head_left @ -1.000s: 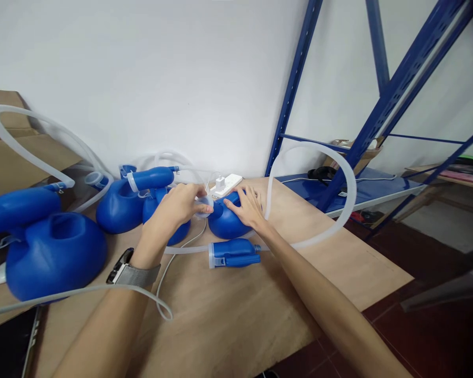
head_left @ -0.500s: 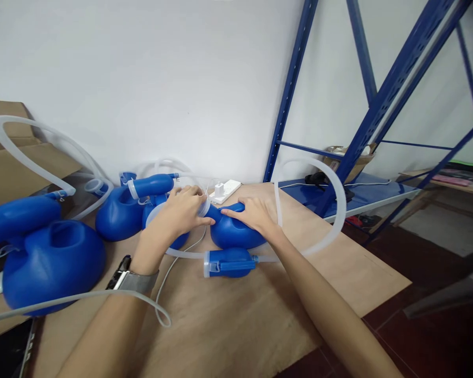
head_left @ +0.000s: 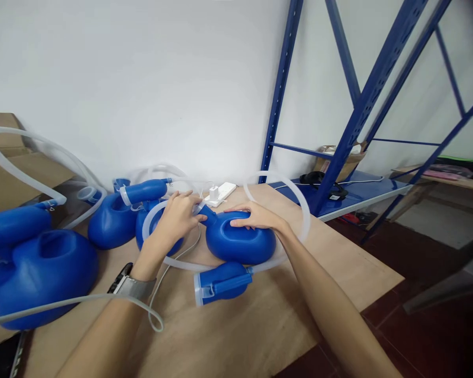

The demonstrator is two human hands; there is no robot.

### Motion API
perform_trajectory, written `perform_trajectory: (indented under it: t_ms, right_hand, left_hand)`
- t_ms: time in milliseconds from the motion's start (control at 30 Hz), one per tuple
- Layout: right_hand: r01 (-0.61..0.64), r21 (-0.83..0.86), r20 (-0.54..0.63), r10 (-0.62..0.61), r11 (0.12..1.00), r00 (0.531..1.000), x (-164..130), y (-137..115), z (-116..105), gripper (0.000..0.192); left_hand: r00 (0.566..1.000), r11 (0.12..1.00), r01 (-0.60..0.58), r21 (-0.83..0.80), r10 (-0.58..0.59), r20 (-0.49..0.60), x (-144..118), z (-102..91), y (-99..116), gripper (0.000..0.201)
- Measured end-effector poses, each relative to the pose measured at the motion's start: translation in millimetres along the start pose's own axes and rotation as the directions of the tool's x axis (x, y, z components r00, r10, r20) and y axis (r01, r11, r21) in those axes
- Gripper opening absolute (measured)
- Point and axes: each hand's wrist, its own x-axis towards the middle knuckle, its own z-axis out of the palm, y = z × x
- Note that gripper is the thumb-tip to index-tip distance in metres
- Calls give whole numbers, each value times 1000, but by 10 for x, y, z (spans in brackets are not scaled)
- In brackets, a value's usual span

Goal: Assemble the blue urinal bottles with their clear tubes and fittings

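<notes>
A rounded blue plastic urinal bottle [head_left: 240, 244] lies on the table with its neck pointing up and left. My right hand [head_left: 254, 216] is closed over its handle, thumb towards the recess. At the neck, my left hand [head_left: 181, 212] is wrapped round the translucent collar [head_left: 200, 207], its fingers partly hiding it. In front of the bottle rests a blue funnel piece [head_left: 223, 283] with a clear cap at its left end. A translucent hose [head_left: 305, 210] loops from this piece behind my right wrist. Another hose curve [head_left: 177, 263] passes beneath my left hand.
More blue urinal bottles [head_left: 43, 278] with hoses stand at left, near an open cardboard box [head_left: 31, 168]. Behind my hands lies a white power strip [head_left: 223, 193] against the wall. A pale cable [head_left: 82, 299] crosses the left foreground. Blue metal shelving [head_left: 355, 126] rises at right.
The bottle has tipped so its recessed side shows more, and my right hand has shifted on the handle. The funnel piece has tilted and come nearer; the hose loop has dropped leftward.
</notes>
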Motion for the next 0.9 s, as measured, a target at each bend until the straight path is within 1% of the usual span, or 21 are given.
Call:
perform_trajectory:
  t_ms: [67,133,267,333,400,467,533,600,633,667,733,767,800,833,900]
  right_hand:
    - [-71,71,36,68,995,997,-19,3,-39,89]
    - [-97,130,27,94,987,995,-24,11,-64,89]
    - [-114,206,6,115,972,993,-20,46,-84,86]
    - [-84,215,-32,93,973,995,-15,60,-92,80]
    - [-34,180,-82,50,983,995,1,64,-104,73]
    - [-7,130,-126,24,992,992,45,57,-117,74]
    - [-34,106,-149,49,994,988,126,44,-123,81]
    - [-77,94,-177,93,993,980,238,26,-117,88]
    - [-79,82,-206,94,994,974,299,13,-108,90]
    - [-56,70,-245,72,996,967,357,-3,-96,90]
    - [67,71,-294,-44,995,955,448,-48,-63,81]
    - [139,83,-281,-110,987,953,475,-75,-43,75]
    - [194,92,-242,-167,977,956,488,-104,-22,75]
    - [223,93,-179,-205,970,962,490,-133,-2,79]
    - [228,86,-28,-227,970,974,470,-186,35,89]
  left_hand:
    - [1000,997,-4,-77,3,-14,19,86,-51,38]
    - [999,992,-1,-127,-6,-52,32,167,-81,42]
    - [983,994,12,-106,-31,-184,35,288,-53,44]
    - [975,996,12,-87,-31,-219,32,317,-15,47]
    - [972,996,24,-91,-44,-232,34,321,19,51]
    - [969,991,49,-122,-77,-237,38,305,42,48]
    - [968,981,56,-185,-99,-229,41,281,55,40]
    - [972,967,33,-252,-90,-219,40,260,64,33]
    - [974,961,20,-274,-81,-214,39,254,67,32]
    - [975,958,10,-288,-73,-209,39,250,68,32]
    - [976,954,2,-301,-68,-208,38,254,63,30]
    - [975,951,0,-309,-68,-210,39,263,53,29]
    - [975,945,-5,-327,-68,-211,41,277,40,28]
    - [974,935,-8,-354,-73,-213,43,297,22,27]
    - [972,910,1,-415,-99,-215,46,352,-12,25]
